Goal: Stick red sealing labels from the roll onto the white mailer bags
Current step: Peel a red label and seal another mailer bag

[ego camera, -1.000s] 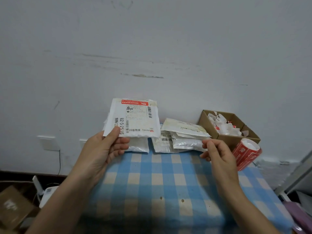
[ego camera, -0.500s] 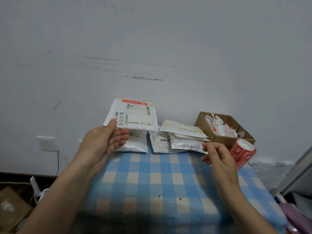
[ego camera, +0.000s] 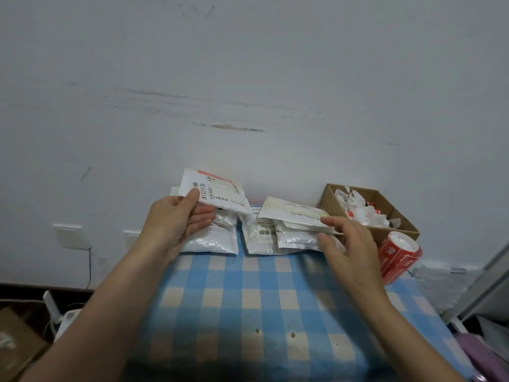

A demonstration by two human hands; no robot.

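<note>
My left hand (ego camera: pixel 179 221) grips a white mailer bag (ego camera: pixel 220 194) with a red sealing label along its top edge, tilted above the left pile of mailers (ego camera: pixel 212 241). My right hand (ego camera: pixel 349 244) reaches the right pile (ego camera: pixel 264 239). Its index finger lies on the top mailer (ego camera: pixel 289 212) and its thumb sits under that bag's near edge, pinching it. The roll of red labels (ego camera: pixel 396 256) lies on its side just right of my right hand.
A blue checked cloth covers the table (ego camera: pixel 248 299), which stands against the wall. An open cardboard box (ego camera: pixel 399 219) with white and red paper scraps sits at the back right. Wall sockets (ego camera: pixel 71 235) and floor clutter lie left; grey furniture (ego camera: pixel 484 282) stands right.
My left hand has tipped the labelled mailer flatter, toward the left pile. My right hand has moved forward from above the table and taken the top mailer of the right pile.
</note>
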